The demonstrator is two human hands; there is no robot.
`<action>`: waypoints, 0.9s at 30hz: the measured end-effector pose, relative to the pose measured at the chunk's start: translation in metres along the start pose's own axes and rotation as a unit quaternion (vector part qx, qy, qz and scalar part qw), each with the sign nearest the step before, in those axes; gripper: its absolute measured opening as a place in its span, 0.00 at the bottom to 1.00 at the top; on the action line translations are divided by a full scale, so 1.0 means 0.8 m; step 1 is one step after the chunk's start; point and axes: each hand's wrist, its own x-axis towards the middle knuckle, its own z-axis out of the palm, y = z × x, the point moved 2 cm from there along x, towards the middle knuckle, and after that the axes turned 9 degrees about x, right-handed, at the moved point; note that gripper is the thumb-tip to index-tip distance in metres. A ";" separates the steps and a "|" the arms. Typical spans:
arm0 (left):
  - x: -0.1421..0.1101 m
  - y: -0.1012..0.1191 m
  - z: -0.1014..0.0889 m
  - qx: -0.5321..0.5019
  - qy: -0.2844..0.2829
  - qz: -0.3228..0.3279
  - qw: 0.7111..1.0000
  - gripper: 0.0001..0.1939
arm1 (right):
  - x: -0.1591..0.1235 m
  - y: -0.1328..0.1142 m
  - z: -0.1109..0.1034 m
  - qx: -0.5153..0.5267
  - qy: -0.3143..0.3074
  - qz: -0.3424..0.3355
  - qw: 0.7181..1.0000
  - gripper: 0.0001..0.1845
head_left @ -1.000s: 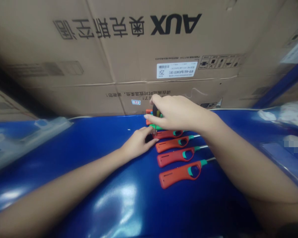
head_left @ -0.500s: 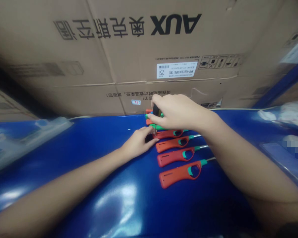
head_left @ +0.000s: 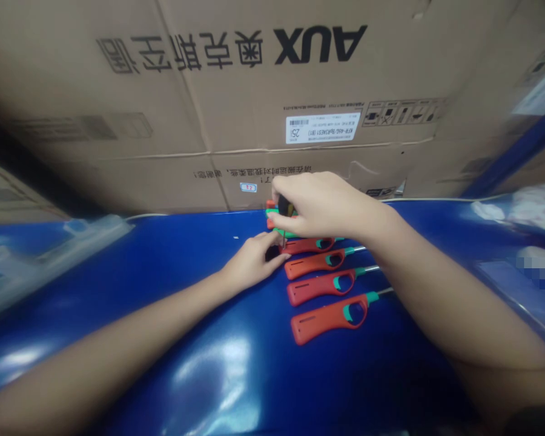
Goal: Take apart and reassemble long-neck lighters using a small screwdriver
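Several red long-nosed lighters (head_left: 329, 316) with teal triggers lie in a row on the blue table (head_left: 172, 315). My right hand (head_left: 320, 203) is closed round a screwdriver (head_left: 285, 209) with a black and yellow handle, held upright, its thin shaft pointing down at the butt end of the farthest red lighter (head_left: 306, 245). My left hand (head_left: 253, 261) lies on the table with its fingers curled against that lighter's end, pinching something small and dark there. A green lighter (head_left: 287, 232) lies just behind, mostly hidden by my right hand.
A large brown cardboard box (head_left: 254, 97) printed AUX stands along the table's far edge. Clear plastic packaging (head_left: 36, 254) lies at the left. Blurred pale items (head_left: 527, 212) sit at the right, with a blue rail (head_left: 513, 154) behind them.
My right hand has shifted slightly on the screwdriver handle, as if turning it. My left hand and the lighters have stayed where they were.
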 end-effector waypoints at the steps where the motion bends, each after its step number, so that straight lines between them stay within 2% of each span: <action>1: 0.000 0.000 0.000 0.000 -0.001 -0.001 1.000 0.06 | 0.000 0.000 0.000 0.003 0.000 -0.002 1.000 0.16; 5: 0.000 0.001 0.000 -0.009 -0.004 -0.004 1.000 0.08 | -0.001 -0.004 0.000 0.025 -0.013 -0.003 1.000 0.18; 8: 0.000 0.001 0.000 -0.006 -0.005 -0.005 1.000 0.08 | -0.001 -0.005 -0.001 -0.001 -0.008 0.011 1.000 0.19; 14: 0.000 0.000 0.000 -0.003 -0.001 -0.004 1.000 0.07 | 0.000 -0.004 -0.002 0.003 -0.001 0.032 0.999 0.18; 17: 0.000 0.000 0.000 0.003 -0.002 -0.002 1.000 0.06 | 0.000 -0.002 -0.002 -0.013 0.004 0.030 0.999 0.20; 27: 0.000 0.000 -0.001 -0.001 0.001 -0.001 1.000 0.06 | -0.001 0.000 0.002 -0.005 -0.003 0.014 1.000 0.17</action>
